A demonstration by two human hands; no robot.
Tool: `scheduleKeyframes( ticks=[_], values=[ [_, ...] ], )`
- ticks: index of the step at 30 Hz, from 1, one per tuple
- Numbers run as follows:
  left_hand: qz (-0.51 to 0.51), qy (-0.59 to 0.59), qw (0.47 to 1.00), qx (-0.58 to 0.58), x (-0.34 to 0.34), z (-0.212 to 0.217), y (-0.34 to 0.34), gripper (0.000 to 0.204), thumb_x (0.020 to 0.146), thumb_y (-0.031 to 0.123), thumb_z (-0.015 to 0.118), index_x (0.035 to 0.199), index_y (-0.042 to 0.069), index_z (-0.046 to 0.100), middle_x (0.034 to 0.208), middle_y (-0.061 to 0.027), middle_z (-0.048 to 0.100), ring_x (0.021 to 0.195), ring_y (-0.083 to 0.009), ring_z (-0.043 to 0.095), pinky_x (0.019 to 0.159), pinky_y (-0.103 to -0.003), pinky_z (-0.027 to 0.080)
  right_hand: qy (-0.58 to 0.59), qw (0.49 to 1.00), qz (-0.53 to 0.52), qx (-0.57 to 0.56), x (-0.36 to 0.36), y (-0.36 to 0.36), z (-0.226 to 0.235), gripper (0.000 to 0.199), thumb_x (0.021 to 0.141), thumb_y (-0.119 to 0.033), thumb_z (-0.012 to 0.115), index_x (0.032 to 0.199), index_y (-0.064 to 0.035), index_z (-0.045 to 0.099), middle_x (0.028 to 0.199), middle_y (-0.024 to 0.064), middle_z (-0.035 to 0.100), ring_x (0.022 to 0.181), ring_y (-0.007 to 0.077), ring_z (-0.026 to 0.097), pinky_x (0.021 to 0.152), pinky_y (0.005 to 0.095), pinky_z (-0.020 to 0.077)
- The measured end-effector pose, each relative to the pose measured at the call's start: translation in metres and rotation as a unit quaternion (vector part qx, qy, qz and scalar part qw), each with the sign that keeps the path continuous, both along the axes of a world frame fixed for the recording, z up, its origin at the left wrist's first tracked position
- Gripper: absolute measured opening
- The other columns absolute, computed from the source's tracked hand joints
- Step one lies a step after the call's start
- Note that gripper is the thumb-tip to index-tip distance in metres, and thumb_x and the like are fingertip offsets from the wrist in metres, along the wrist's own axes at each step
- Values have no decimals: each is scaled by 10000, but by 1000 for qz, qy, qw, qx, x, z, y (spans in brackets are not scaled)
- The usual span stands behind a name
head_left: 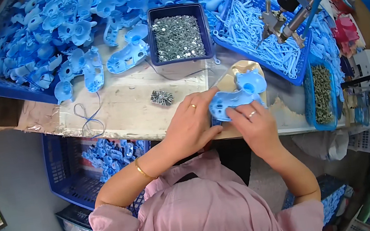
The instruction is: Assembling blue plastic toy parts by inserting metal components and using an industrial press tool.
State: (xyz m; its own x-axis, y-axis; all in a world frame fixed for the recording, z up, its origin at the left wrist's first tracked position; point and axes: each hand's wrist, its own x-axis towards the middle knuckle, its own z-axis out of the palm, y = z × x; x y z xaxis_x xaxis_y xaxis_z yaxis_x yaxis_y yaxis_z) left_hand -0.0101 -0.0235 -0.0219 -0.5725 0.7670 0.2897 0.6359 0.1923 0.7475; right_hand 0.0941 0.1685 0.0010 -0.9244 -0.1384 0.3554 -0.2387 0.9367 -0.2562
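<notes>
1. At far left, a heap of glossy light-blue moulded plastic parts [43,45] spreads across the back of the worktable [136,122].
2. Below the table's near edge stands a dark-blue plastic crate with slotted walls [61,177], with more blue parts inside.
3. A thin dark looped cord [85,120] lies near that edge.
4. Further right, a small clump of silvery metal pieces [162,98] sits alone on the tabletop.
5. Behind it is a dark navy rectangular plastic tray [182,60] filled with small shiny metal pieces.
6. The left hand [192,119], wearing a ring, has its fingertips at the left side of the shell; I cannot tell whether it grips.
7. The pale-blue curved plastic shell [230,101] lies at the table's near edge, over a tan board [235,69], between both hands.
8. The right hand [256,126], also ringed, grasps the shell's near edge.
9. Beyond, a blue lattice-walled plastic basket [226,40] holds slender light-blue rods [247,21].
10. A metal tool head [289,30] hangs over the basket.
11. At right, a turquoise plastic tray [312,112] contains brassy screws [322,94].
</notes>
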Motion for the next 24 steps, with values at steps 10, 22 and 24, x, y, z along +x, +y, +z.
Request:
scheduleKeyframes(
  ticks=[10,22,24],
  values=[
    [-2,46,999,-14,2,-12,6,887,706,115,809,1466,15,363,1356,-192,532,1257,-392,491,1090,-467,365,-93,994,43,38,6,15,-1,453,788,-29,616,1240,-23,639,1041,58,617,907,246,583,759,353,532],
    [-12,35,998,-52,5,-2,10,803,753,111,770,1460,31,397,1461,-196,462,1336,-411,413,1136,-480,332,-161,982,54,81,-1,17,4,400,828,-66,599,1226,-42,631,1012,49,611,937,245,586,802,346,532],
    [-15,39,997,-60,6,-1,9,798,759,110,768,1462,34,400,1479,-193,445,1346,-413,400,1140,-480,330,-157,983,53,79,-6,26,4,367,844,-78,614,1208,-49,647,1009,52,624,939,245,597,806,348,530]
  ],
)
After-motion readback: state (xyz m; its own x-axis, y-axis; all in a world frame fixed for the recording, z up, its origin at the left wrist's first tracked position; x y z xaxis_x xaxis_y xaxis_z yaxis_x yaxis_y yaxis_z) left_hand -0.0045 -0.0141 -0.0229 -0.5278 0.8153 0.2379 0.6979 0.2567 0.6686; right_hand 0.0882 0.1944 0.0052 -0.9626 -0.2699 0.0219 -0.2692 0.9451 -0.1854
